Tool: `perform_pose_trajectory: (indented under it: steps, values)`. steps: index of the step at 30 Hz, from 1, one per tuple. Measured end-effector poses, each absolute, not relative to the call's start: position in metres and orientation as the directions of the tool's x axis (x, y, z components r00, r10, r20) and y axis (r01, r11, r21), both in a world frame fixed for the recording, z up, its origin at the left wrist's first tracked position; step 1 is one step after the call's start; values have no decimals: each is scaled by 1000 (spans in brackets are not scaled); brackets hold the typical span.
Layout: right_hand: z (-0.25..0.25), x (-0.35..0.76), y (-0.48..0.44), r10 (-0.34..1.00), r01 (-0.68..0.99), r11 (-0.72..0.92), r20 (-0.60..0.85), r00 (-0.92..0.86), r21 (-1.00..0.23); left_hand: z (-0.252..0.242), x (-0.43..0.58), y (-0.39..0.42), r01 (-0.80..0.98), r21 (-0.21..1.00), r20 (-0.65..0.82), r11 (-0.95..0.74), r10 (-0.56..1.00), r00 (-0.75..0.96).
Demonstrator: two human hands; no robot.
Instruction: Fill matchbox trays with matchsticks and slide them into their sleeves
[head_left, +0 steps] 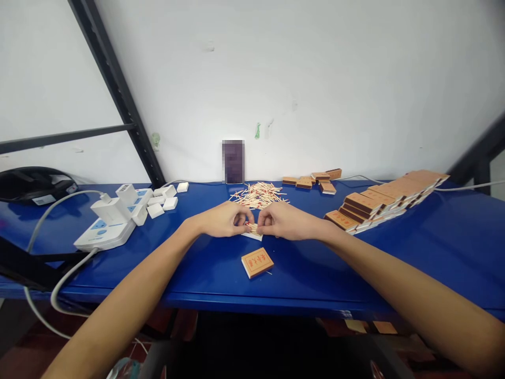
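Over the blue table, my left hand [224, 218] and my right hand [287, 221] face each other with a small bunch of matches [253, 228] between their fingertips. Each hand has thumb and forefinger closed on the matches. Just beneath them lies a white matchbox tray [252, 237], partly covered by the fingers. Behind both hands spreads a loose heap of red-tipped matches [261, 195]. Closer to me, a tan matchbox sleeve [257, 261] with red lettering rests flat; a white edge shows at its side.
Stacked matchboxes [389, 196] slope across the right side, and several more matchboxes [311, 180] lie by the wall. To the left are a white power strip [106, 234] with cables and several small white blocks [163, 200]. A dark upright panel [234, 161], pixelated, leans at the wall.
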State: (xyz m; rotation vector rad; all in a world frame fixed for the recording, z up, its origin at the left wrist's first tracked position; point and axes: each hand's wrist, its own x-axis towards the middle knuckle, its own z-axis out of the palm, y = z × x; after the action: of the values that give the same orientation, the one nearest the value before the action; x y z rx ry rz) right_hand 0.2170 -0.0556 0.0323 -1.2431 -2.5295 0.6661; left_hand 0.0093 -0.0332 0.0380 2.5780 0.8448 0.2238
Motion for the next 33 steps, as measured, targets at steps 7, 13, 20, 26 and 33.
perform_pose_trajectory:
  steps: [7,13,20,26,33]
  values:
    - [26,216,-52,801,675,547,76,-594,-495,35,3,-27,585,516,-87,-625,642,762]
    - [23,214,-50,784,642,575,117,-609,-507,31,8,-28,566,407,19,-717,626,779]
    - [36,221,-64,687,603,717,205,-697,-351,34,7,-30,572,176,105,-801,593,798]
    - [41,215,-85,497,453,801,11,-868,-392,29,9,-30,549,167,129,-819,570,811]
    - [49,235,-70,648,642,689,-111,-753,-336,29,11,-32,586,136,99,-799,599,794]
